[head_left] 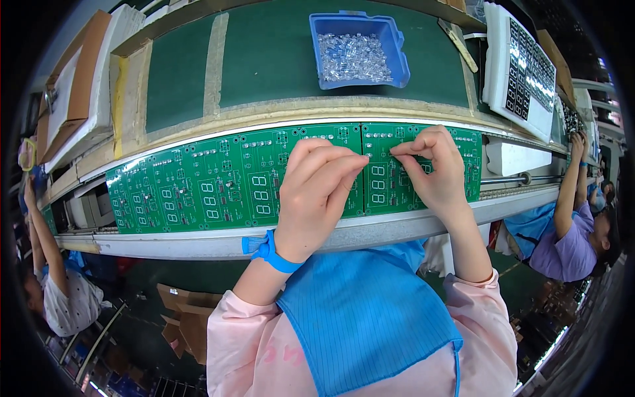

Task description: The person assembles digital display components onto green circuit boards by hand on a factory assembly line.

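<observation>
A row of green circuit boards (238, 192) with white digit outlines lies in the rail in front of me. My left hand (316, 188) is over the boards, its fingertips pinched together beside the seam between two of them. Just to the right, my right hand (433, 165) pinches thumb against forefinger above the right-hand board (376, 206), near the top of its digit outlines. Whatever either pinch holds is too small to make out. A blue wristband (272, 255) is around my left wrist.
Beyond the rail, a blue bin (401, 66) of small clear parts (354, 58) stands on the green surface. A white foam tray of black digit displays (529, 73) leans at the far right. A cardboard box (83, 73) is at far left. Other people work on both sides.
</observation>
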Motion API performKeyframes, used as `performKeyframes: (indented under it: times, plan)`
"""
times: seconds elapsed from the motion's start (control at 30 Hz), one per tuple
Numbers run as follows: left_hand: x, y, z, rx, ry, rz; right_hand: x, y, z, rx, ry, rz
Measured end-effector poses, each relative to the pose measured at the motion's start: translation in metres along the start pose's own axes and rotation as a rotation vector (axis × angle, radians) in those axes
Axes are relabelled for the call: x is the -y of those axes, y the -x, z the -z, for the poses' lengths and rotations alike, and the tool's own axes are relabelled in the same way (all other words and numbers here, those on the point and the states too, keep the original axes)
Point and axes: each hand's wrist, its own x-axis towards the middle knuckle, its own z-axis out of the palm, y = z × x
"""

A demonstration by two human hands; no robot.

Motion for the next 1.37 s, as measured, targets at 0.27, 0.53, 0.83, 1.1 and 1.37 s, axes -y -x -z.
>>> performKeyframes:
  times: [0.27, 0.53, 0.83, 1.1, 1.37]
  plan:
    - [0.001, 0.001, 0.001, 0.012, 0.039, 0.065, 0.000, -0.006, 0.005, 0.067, 0.138, 0.136]
    - [0.002, 0.003, 0.000, -0.019, 0.438, 0.276, 0.017, -0.017, 0.011, 0.155, 0.316, 0.215]
    - [0.004, 0.002, -0.002, 0.004, 0.318, 0.152, 0.020, -0.013, 0.007, 0.088, 0.298, 0.154]
    - [0.003, -0.002, -0.007, 0.047, 0.256, 0.190, 0.029, 0.006, 0.027, -0.047, 0.158, 0.022]
    - [-0.014, -0.013, -0.023, 0.094, 0.196, 0.270, 0.019, 0.077, 0.022, -0.172, -0.107, -0.048]
